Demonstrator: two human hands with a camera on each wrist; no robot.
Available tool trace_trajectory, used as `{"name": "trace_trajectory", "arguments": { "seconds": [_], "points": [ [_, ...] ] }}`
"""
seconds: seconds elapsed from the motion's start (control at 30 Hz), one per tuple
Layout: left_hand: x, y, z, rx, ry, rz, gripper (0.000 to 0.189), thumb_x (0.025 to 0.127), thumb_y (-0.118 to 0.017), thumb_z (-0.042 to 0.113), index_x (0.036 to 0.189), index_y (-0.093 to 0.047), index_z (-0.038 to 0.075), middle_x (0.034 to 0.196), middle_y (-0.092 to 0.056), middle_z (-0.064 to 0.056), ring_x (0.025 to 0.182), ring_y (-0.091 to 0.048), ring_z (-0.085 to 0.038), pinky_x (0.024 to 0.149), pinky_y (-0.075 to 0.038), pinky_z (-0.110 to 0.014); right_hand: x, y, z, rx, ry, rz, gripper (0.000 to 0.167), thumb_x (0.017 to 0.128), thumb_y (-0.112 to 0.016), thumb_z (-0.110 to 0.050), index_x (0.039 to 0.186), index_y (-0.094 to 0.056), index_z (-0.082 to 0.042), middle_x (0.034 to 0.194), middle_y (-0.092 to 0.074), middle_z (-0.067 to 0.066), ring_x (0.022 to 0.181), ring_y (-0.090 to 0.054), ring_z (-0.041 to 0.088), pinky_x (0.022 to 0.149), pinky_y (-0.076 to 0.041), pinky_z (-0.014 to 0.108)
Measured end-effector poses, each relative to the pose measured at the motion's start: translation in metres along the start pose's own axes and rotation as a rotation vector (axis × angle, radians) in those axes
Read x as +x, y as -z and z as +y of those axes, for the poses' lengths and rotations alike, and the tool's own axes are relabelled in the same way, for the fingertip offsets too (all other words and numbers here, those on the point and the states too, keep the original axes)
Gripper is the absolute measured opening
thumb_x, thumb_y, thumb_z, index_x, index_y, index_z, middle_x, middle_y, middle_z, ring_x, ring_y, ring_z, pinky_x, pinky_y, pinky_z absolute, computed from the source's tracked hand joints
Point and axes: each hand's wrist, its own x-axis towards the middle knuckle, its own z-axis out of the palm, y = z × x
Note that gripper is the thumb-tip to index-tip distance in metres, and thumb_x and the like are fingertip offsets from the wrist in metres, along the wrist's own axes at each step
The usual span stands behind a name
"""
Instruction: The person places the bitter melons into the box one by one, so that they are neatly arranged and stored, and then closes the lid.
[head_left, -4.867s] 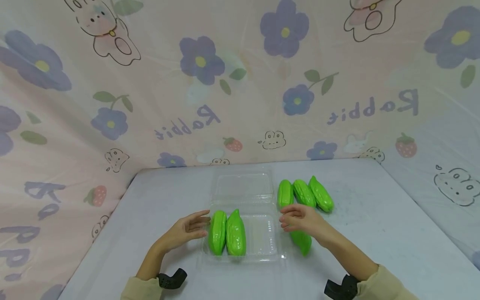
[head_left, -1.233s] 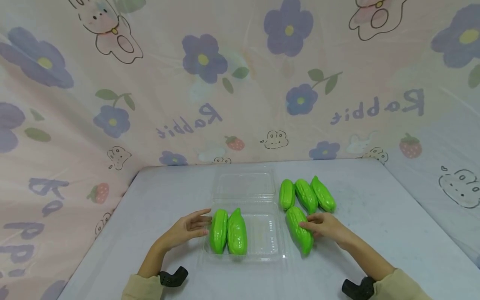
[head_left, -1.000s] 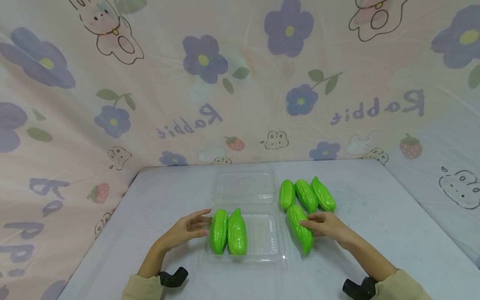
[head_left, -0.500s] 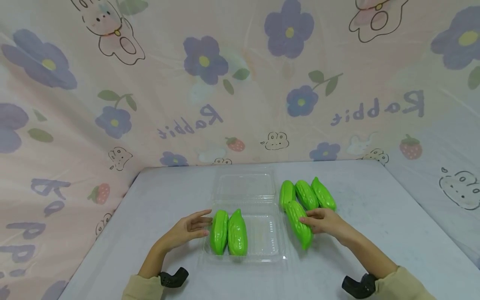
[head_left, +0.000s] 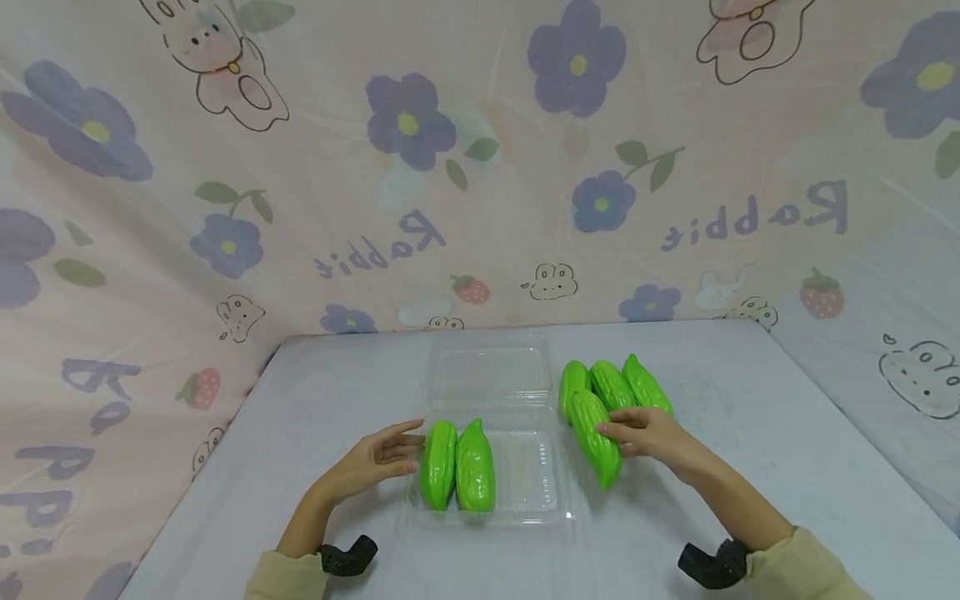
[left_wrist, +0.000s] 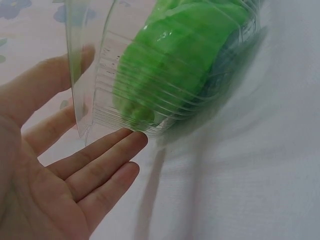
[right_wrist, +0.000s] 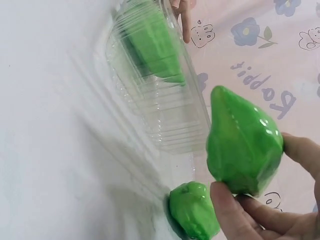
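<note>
Right wrist view: we find the right hand (right_wrist: 285, 222) pinching a green gourd (right_wrist: 244, 145) between thumb and fingers, the gourd's narrow end free. The head view confirms the hold, with the hand on the gourd's 3 o'clock side. The left hand (head_left: 375, 457) holds nothing; its fingers are spread apart and nearly straight. The left wrist view puts its fingertips just beside the clear container (head_left: 525, 477); we cannot tell whether they touch it.

Against the head view of half a second ago, we record one change of note: the held gourd has shifted toward 12 o'clock and, we judge, upward. The left hand keeps its place. For the work in hand, we take this to mean that the gourd is carried by the right hand rather than by the white table (head_left: 322, 383), though it remains outside the container.

With the container's base as our dial, the held gourd is between 2 and 3 o'clock. Inside the base, the first gourd (head_left: 438, 465) and its neighbour (head_left: 475, 467) lie side by side toward 9 o'clock; bare floor shows toward 3. The lid (head_left: 491, 371) lies folded back at 12. Three loose gourds (head_left: 611, 382) rest near 2; whether the held gourd touches them, we cannot tell.
</note>
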Motion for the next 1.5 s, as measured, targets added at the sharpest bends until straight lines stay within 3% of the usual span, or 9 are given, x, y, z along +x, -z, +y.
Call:
{"name": "trace_trajectory", "arguments": {
  "seconds": [0.2,0.57,1.0,1.5],
  "points": [
    [-0.001,0.0,-0.002,0.004,-0.003,-0.002,0.069,0.095,-0.061,0.02,0.151,-0.025,0.0,0.145,-0.043,-0.031,0.132,-0.045,-0.048,0.107,-0.048,-0.04,0.004,-0.001,0.0,-0.013,0.036,-0.012,0.082,0.09,-0.062,-0.048,0.134,-0.041,0.019,0.131,-0.053,0.036,0.1,-0.068,0.022,0.087,-0.059,0.04],
    [-0.001,0.0,-0.002,-0.006,-0.007,-0.005,0.07,0.095,-0.061,0.02,0.151,-0.024,0.0,0.145,-0.043,-0.032,0.133,-0.045,-0.048,0.103,-0.051,-0.03,0.003,-0.008,-0.014,0.038,0.03,-0.008,0.071,0.093,-0.062,-0.036,0.137,-0.04,0.016,0.134,-0.052,0.033,0.109,-0.066,0.032,0.092,-0.058,0.041],
    [0.0,0.0,0.0,0.02,-0.005,0.002,0.069,0.095,-0.061,0.02,0.151,-0.025,0.0,0.145,-0.044,-0.031,0.132,-0.046,-0.047,0.106,-0.047,-0.041,0.007,-0.019,-0.022,0.104,0.067,-0.039,0.072,0.092,-0.065,-0.034,0.136,-0.04,0.017,0.133,-0.053,0.034,0.108,-0.067,0.03,0.089,-0.059,0.039],
    [0.001,0.0,-0.002,0.017,0.006,0.004,0.07,0.095,-0.062,0.021,0.151,-0.026,0.001,0.145,-0.044,-0.03,0.133,-0.046,-0.047,0.105,-0.05,-0.036,0.011,-0.033,-0.031,0.153,0.086,-0.096,0.072,0.091,-0.066,-0.034,0.135,-0.04,0.018,0.131,-0.055,0.033,0.108,-0.067,0.028,0.09,-0.059,0.038]
  ]
}}
